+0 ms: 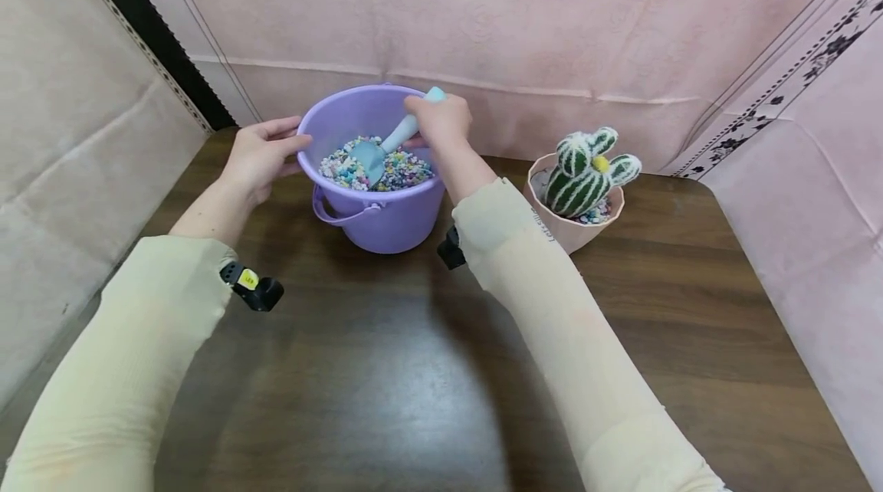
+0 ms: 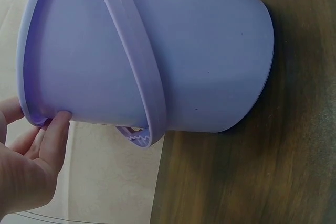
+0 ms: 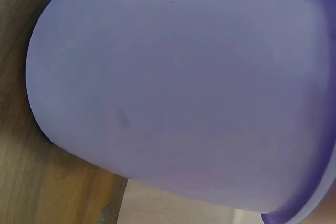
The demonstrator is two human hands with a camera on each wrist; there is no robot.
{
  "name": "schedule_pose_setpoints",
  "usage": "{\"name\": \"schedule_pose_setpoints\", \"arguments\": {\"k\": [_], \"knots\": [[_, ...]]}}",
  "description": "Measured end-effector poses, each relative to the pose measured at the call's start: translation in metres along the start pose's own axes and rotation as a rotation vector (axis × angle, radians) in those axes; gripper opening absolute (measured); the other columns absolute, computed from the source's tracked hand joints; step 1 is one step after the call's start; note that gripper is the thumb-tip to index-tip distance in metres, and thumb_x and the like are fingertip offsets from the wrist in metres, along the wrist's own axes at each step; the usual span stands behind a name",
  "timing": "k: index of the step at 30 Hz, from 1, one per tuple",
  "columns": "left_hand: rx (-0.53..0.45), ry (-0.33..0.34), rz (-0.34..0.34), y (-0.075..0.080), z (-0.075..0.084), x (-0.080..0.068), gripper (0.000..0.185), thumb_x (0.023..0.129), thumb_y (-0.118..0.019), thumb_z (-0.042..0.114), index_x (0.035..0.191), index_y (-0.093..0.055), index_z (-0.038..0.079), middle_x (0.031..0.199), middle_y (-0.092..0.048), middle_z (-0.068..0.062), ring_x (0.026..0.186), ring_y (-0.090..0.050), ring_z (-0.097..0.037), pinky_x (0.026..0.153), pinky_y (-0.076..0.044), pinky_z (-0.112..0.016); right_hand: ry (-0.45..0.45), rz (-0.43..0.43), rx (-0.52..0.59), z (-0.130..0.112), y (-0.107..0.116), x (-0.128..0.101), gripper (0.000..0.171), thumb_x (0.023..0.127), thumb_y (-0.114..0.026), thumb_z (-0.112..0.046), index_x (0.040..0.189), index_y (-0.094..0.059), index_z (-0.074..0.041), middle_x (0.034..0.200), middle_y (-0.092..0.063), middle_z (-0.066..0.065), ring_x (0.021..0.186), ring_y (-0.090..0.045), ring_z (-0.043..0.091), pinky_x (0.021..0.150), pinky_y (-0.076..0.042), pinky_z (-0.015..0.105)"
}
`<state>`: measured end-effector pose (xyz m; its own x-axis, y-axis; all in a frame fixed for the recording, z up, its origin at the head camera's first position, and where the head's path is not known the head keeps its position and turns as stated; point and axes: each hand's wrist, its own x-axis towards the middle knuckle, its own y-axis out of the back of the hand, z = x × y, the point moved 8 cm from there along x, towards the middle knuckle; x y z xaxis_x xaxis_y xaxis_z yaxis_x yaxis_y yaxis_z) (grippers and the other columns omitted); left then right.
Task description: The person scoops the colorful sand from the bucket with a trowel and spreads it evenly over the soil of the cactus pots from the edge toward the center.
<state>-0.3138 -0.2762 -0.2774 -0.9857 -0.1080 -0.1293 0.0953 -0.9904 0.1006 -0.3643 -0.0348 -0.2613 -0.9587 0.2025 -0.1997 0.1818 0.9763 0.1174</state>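
Note:
A purple bucket (image 1: 396, 220) stands upright on the table, partly filled with small multicoloured pebbles (image 1: 343, 168). My left hand (image 1: 257, 157) holds its rim at the left; in the left wrist view, the fingers (image 2: 56, 135) lie on both sides of the rim. Over the right side of the bucket, my right hand (image 1: 441, 122) grips the handle of a light blue scoop (image 1: 400, 132). The scoop's head rests tilted among the pebbles. The bucket's handle (image 2: 137, 51) hangs down on the near side. In the right wrist view the bucket wall (image 3: 173, 87) hides the right hand.
Right of the bucket is a pale pink pot (image 1: 567, 231) with a green and white knitted cactus (image 1: 579, 182) and some pebbles. The brown wooden table (image 1: 386, 369) meets a pink cloth backdrop (image 1: 483, 32) behind, with cloth at both sides.

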Motion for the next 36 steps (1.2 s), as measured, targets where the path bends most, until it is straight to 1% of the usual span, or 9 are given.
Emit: {"name": "schedule_pose_setpoints", "arguments": {"k": [3,6,9,13,17,21,27,31,36], "knots": [[0.015,0.0,0.003,0.0,0.001,0.0,0.058,0.089,-0.062,0.013,0.141,-0.039,0.004,0.129,-0.05,-0.01,0.104,-0.058,-0.012,0.067,-0.055,-0.013,-0.02,0.015,0.056,0.0,0.001,-0.001,0.016,0.082,-0.062,-0.011,0.094,-0.055,-0.004,0.085,-0.059,0.008,0.059,-0.068,0.023,0.056,-0.059,0.031],[0.022,0.006,0.004,0.0,0.001,-0.001,0.058,0.089,-0.062,0.014,0.142,-0.039,0.004,0.132,-0.049,-0.011,0.108,-0.056,-0.014,0.068,-0.055,-0.012,-0.049,0.019,0.103,0.002,0.001,-0.003,0.016,0.082,-0.061,-0.01,0.095,-0.054,-0.004,0.086,-0.059,0.008,0.058,-0.067,0.022,0.053,-0.058,0.029],[0.037,0.017,0.005,-0.001,0.002,-0.002,0.058,0.09,-0.061,0.016,0.142,-0.039,0.006,0.136,-0.047,-0.013,0.111,-0.055,-0.015,0.068,-0.055,-0.012,-0.06,0.021,0.164,0.001,0.003,-0.006,0.017,0.082,-0.062,-0.009,0.097,-0.055,-0.004,0.086,-0.058,0.007,0.054,-0.064,0.018,0.056,-0.059,0.029],[0.068,0.023,0.004,-0.002,0.002,-0.003,0.057,0.091,-0.06,0.018,0.142,-0.039,0.007,0.14,-0.044,-0.014,0.112,-0.055,-0.015,0.069,-0.054,-0.011,-0.059,0.026,0.241,0.0,0.007,-0.009,0.018,0.081,-0.062,-0.008,0.098,-0.056,-0.002,0.083,-0.057,0.006,0.054,-0.062,0.017,0.058,-0.06,0.03],[0.084,0.018,0.003,-0.003,0.002,-0.003,0.056,0.091,-0.059,0.018,0.143,-0.038,0.007,0.141,-0.043,-0.015,0.109,-0.055,-0.013,0.069,-0.054,-0.01,-0.066,0.015,0.321,0.0,0.011,-0.011,0.015,0.08,-0.062,-0.005,0.093,-0.056,-0.002,0.079,-0.057,0.006,0.056,-0.062,0.018,0.056,-0.059,0.029],[0.094,0.018,0.005,-0.001,0.003,-0.005,0.056,0.093,-0.057,0.018,0.143,-0.036,0.007,0.144,-0.041,-0.016,0.111,-0.054,-0.014,0.07,-0.054,-0.01,-0.081,0.004,0.412,-0.002,0.015,-0.013,0.012,0.079,-0.061,-0.003,0.089,-0.054,-0.003,0.076,-0.056,0.006,0.058,-0.061,0.018,0.056,-0.059,0.031],[0.106,0.02,0.011,-0.001,0.003,-0.004,0.055,0.093,-0.056,0.02,0.143,-0.036,0.008,0.144,-0.041,-0.015,0.114,-0.053,-0.015,0.07,-0.054,-0.009,-0.12,0.009,0.522,-0.002,0.024,-0.011,0.009,0.082,-0.059,-0.003,0.085,-0.051,-0.005,0.071,-0.056,0.008,0.058,-0.059,0.019,0.05,-0.058,0.029],[0.102,0.016,0.016,-0.001,0.003,-0.004,0.055,0.093,-0.057,0.019,0.143,-0.037,0.007,0.139,-0.045,-0.013,0.11,-0.055,-0.013,0.069,-0.054,-0.01,-0.141,0.019,0.564,-0.002,0.031,-0.009,0.01,0.083,-0.059,-0.003,0.086,-0.051,-0.006,0.074,-0.053,0.008,0.069,-0.059,0.02,0.048,-0.057,0.029],[0.102,0.02,0.021,-0.001,0.003,-0.003,0.055,0.092,-0.058,0.019,0.143,-0.038,0.007,0.138,-0.046,-0.012,0.112,-0.055,-0.015,0.069,-0.054,-0.01,-0.152,0.035,0.566,-0.004,0.038,-0.008,0.011,0.081,-0.06,-0.002,0.088,-0.052,-0.005,0.079,-0.054,0.009,0.076,-0.061,0.022,0.052,-0.059,0.03]]}}
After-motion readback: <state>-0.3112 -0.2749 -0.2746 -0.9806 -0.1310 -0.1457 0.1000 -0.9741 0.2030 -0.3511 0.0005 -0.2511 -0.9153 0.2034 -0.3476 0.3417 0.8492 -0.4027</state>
